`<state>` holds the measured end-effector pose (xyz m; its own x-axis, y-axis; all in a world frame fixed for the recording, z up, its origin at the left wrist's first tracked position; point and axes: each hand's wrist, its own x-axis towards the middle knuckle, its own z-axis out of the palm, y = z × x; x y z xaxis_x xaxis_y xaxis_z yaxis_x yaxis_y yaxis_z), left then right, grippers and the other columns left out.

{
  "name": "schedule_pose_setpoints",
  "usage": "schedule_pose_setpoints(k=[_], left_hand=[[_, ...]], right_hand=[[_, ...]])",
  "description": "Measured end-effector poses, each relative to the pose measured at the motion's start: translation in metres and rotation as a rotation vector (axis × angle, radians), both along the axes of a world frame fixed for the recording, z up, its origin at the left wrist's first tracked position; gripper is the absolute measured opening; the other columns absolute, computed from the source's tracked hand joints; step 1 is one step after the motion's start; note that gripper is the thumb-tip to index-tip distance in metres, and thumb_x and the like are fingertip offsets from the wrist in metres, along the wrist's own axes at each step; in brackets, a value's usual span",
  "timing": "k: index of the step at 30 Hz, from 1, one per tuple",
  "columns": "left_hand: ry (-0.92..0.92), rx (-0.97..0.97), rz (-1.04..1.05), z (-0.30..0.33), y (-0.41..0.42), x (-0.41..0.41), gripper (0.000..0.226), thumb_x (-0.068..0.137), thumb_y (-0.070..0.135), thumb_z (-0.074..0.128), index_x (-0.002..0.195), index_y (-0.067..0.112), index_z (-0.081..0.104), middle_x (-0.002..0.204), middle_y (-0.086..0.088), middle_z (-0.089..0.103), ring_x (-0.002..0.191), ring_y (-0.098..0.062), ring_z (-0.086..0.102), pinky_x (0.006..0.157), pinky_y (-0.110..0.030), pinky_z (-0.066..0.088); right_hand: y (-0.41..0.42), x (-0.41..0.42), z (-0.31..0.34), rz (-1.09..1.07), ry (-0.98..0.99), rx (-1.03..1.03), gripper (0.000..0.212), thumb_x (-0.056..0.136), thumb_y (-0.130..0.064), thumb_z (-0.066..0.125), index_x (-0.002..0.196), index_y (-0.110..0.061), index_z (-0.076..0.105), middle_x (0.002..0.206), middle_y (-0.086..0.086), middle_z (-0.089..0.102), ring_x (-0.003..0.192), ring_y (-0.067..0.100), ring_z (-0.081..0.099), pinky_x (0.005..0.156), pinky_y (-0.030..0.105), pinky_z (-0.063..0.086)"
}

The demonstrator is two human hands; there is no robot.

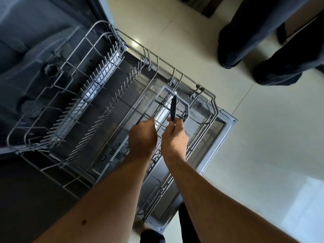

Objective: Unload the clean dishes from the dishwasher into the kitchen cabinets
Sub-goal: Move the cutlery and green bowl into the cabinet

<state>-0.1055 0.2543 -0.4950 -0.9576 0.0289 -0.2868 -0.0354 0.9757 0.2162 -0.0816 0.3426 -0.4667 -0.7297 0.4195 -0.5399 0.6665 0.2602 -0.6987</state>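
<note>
Both hands, left [142, 135] and right [174, 137], curled, arms outstretched.

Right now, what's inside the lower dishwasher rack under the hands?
The lower rack shows only bare tines and a grey cutlery basket. The right hand holds a dark utensil handle above it. The left hand and both forearms cover part of the basket.

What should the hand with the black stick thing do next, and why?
Probably lift it straight up and out. The right hand already grips the black utensil above the cutlery basket, and the rack around it looks bare of dishes.
</note>
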Motion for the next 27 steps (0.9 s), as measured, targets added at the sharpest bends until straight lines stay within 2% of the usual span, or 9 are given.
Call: schedule_pose_setpoints(k=[3,7,9,11,13,16,20,22,27], left_hand=[[0.0,0.063,0.16,0.012,0.0,0.01,0.015,0.092,0.01,0.05,0.086,0.015,0.063,0.07,-0.006,0.067,0.065,-0.025,0.066,0.052,-0.029,0.046],[-0.078,0.238,0.398,0.05,0.001,0.026,0.007,0.093,0.018,0.054,0.089,0.022,0.058,0.075,0.004,0.064,0.07,-0.019,0.061,0.059,-0.03,0.047],[-0.096,0.325,0.487,0.067,-0.001,0.035,0.011,0.093,0.016,0.056,0.089,0.026,0.053,0.075,0.009,0.061,0.07,-0.016,0.06,0.059,-0.031,0.047],[-0.083,0.583,0.614,0.089,-0.004,0.044,0.023,0.091,0.009,0.053,0.083,0.03,0.048,0.071,0.007,0.061,0.065,-0.021,0.063,0.055,-0.036,0.051],[-0.051,0.866,0.765,0.12,-0.007,0.052,0.03,0.089,0.0,0.045,0.078,0.028,0.045,0.063,0.006,0.059,0.06,-0.021,0.059,0.051,-0.034,0.048],[-0.058,1.103,0.912,0.185,-0.013,0.061,0.028,0.093,-0.008,0.037,0.081,0.017,0.043,0.062,0.005,0.05,0.055,-0.013,0.046,0.048,-0.027,0.038],[-0.005,1.092,0.917,0.272,-0.037,0.071,0.02,0.103,0.011,0.035,0.09,0.02,0.048,0.074,0.001,0.048,0.058,-0.01,0.04,0.049,-0.024,0.036],[0.049,1.134,0.889,0.313,-0.051,0.08,0.019,0.104,0.02,0.035,0.091,0.024,0.049,0.071,0.004,0.047,0.056,-0.009,0.038,0.047,-0.023,0.031],[0.101,1.23,0.896,0.4,-0.081,0.115,0.028,0.106,0.027,0.034,0.1,0.019,0.06,0.065,0.004,0.048,0.049,-0.006,0.035,0.041,-0.02,0.027]], right_hand=[[0.005,0.003,0.008,-0.023,0.059,0.016,0.024,0.104,-0.033,0.036,0.116,-0.026,0.055,0.077,-0.002,0.064,0.064,0.017,0.062,0.056,0.028,0.049],[0.011,0.003,0.036,-0.058,0.079,0.038,0.024,0.104,-0.031,0.036,0.112,-0.024,0.058,0.072,-0.004,0.061,0.062,0.015,0.058,0.052,0.023,0.04],[0.012,0.004,0.055,-0.059,0.072,0.016,0.025,0.104,-0.028,0.037,0.11,-0.024,0.06,0.072,-0.005,0.061,0.061,0.014,0.058,0.052,0.022,0.038],[0.009,0.007,0.081,-0.049,0.087,-0.035,0.026,0.101,-0.024,0.037,0.107,-0.024,0.063,0.072,-0.004,0.062,0.058,0.014,0.056,0.052,0.023,0.039],[0.005,0.011,0.116,-0.007,0.111,-0.081,0.027,0.098,-0.019,0.038,0.104,-0.023,0.064,0.068,-0.004,0.062,0.053,0.014,0.053,0.049,0.024,0.041],[0.0,0.019,0.178,0.086,0.12,-0.106,0.028,0.098,-0.016,0.039,0.103,-0.023,0.066,0.07,-0.002,0.064,0.054,0.012,0.054,0.046,0.019,0.039],[-0.01,0.035,0.265,0.182,0.154,-0.188,0.025,0.104,-0.021,0.039,0.111,-0.02,0.062,0.074,0.004,0.064,0.045,0.003,0.051,0.04,0.017,0.039],[-0.015,0.045,0.306,0.226,0.157,-0.269,0.026,0.107,-0.026,0.037,0.121,-0.022,0.058,0.075,0.006,0.062,0.046,0.008,0.051,0.04,0.021,0.041],[-0.028,0.074,0.383,0.308,0.22,-0.143,0.029,0.106,-0.036,0.037,0.122,-0.028,0.059,0.073,0.003,0.065,0.044,0.006,0.049,0.038,0.02,0.039]])
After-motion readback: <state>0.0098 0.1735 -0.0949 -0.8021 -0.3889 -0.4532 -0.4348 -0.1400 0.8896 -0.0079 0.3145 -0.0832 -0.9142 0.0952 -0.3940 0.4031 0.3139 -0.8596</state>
